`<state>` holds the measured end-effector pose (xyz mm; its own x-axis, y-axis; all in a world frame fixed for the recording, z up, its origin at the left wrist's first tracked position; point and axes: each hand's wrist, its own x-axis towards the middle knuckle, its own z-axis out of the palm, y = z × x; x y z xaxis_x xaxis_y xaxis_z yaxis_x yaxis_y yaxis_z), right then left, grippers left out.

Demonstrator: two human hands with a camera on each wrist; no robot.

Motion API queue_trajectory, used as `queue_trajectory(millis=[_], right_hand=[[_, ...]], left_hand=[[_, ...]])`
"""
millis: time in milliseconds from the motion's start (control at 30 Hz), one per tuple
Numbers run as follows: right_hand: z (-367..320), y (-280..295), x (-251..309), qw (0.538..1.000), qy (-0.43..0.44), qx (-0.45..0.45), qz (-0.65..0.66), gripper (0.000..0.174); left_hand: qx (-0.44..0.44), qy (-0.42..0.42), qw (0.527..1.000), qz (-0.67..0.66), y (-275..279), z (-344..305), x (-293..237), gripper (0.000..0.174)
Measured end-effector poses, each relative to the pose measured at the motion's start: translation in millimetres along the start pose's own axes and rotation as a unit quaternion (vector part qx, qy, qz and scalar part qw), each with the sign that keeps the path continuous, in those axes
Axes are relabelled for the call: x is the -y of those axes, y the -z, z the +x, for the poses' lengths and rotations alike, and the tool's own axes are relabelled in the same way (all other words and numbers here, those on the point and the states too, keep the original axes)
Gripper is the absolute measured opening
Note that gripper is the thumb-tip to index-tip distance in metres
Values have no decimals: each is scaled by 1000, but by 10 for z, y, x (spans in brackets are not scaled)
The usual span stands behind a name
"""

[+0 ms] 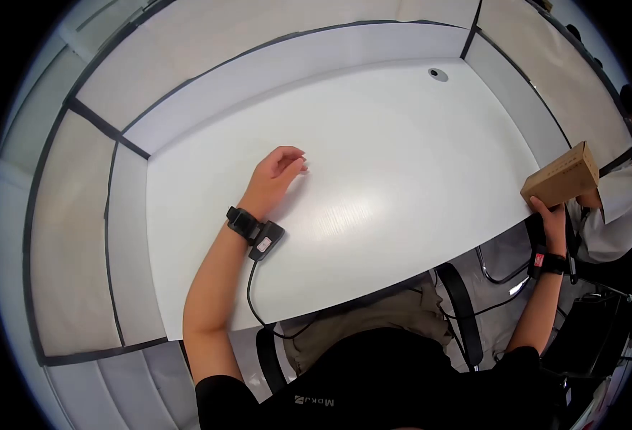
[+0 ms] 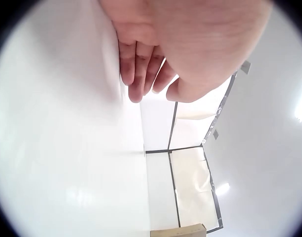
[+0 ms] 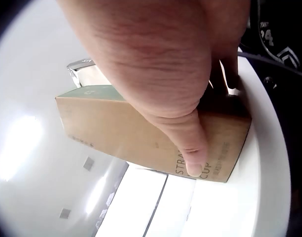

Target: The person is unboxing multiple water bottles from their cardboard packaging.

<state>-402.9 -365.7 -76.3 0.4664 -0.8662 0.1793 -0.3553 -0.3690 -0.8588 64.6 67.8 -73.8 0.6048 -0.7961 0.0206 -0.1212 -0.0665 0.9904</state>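
My right hand [image 1: 554,223] grips a brown cardboard box [image 1: 561,178] at the table's right edge. In the right wrist view the thumb [image 3: 190,153] lies across the printed side of the box [image 3: 111,123], over lettering that ends in "CUP"; one end face is green. Most of the other fingers are hidden behind the box. My left hand [image 1: 276,175] is at the left-middle of the white table [image 1: 387,158], holding nothing. Its fingers [image 2: 141,69] are loosely bent, close to the tabletop in the left wrist view.
Pale panels [image 1: 301,54] with dark edging surround the table's back and sides. A round cable grommet [image 1: 438,74] is at the back right. Beyond the box sits another person in a white sleeve [image 1: 620,208]. Cables [image 1: 250,294] run from both wrist cameras.
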Motion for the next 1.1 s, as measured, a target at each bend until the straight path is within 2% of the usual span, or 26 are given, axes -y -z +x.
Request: queue_trajectory(millis=[100, 233, 433, 533, 567, 600, 667, 767, 800, 867, 933, 967, 1000, 1033, 1067, 1100], right_hand=[[3, 109, -103, 1000, 5, -2, 16, 57], [-18, 171, -128, 1000, -6, 11, 5, 64], [-16, 162, -236, 999, 26, 23, 16, 71], [-148, 252, -324, 988, 68, 57, 125, 73], [-154, 355, -557, 973, 86, 70, 203, 72], [-175, 463, -676, 971, 121, 63, 196, 65], [-141, 742, -1105, 988, 30, -33, 146, 59], [4, 1036, -1512, 987, -22, -103, 122, 50], [95, 1161, -1692, 997, 26, -64, 20, 51], [251, 1124, -1417, 976, -55, -125, 171, 56], [501, 1181, -1328, 959, -114, -120, 230, 62], [688, 1274, -1471, 998, 6, -43, 42, 60], [908, 1432, -1752, 964, 160, -24, -213, 59], [1122, 1585, -2025, 879, 300, -58, -366, 59], [1264, 1627, -2081, 895, 287, -12, -342, 58], [1308, 1577, -2060, 945, 227, -14, -234, 55]], left_hand=[[-5, 1, 1000, 13, -18, -4, 6, 23], [-6, 7, 1000, 30, -15, -3, 16, 25], [-7, -2, 999, 31, -11, -6, 26, 25], [-14, 6, 999, 32, -22, -33, 1, 25], [-12, 4, 999, 32, -18, -30, 16, 25], [-11, 2, 999, 32, -13, -31, 39, 25], [-11, 1, 999, 37, -16, -37, 32, 25], [-10, 3, 999, 36, -17, -34, 40, 25], [-11, 2, 999, 35, -15, -30, 39, 25], [-9, 4, 1000, 29, -30, -50, 12, 25], [-6, 11, 999, 50, -20, -60, -32, 25], [-6, 4, 999, 45, -23, -61, -23, 25], [-4, -1, 999, 43, -14, -60, -9, 25], [-2, -5, 999, 42, -6, -55, 3, 25], [1, -9, 999, 41, -1, -55, 12, 25], [1, -9, 999, 45, -5, -59, -4, 25]])
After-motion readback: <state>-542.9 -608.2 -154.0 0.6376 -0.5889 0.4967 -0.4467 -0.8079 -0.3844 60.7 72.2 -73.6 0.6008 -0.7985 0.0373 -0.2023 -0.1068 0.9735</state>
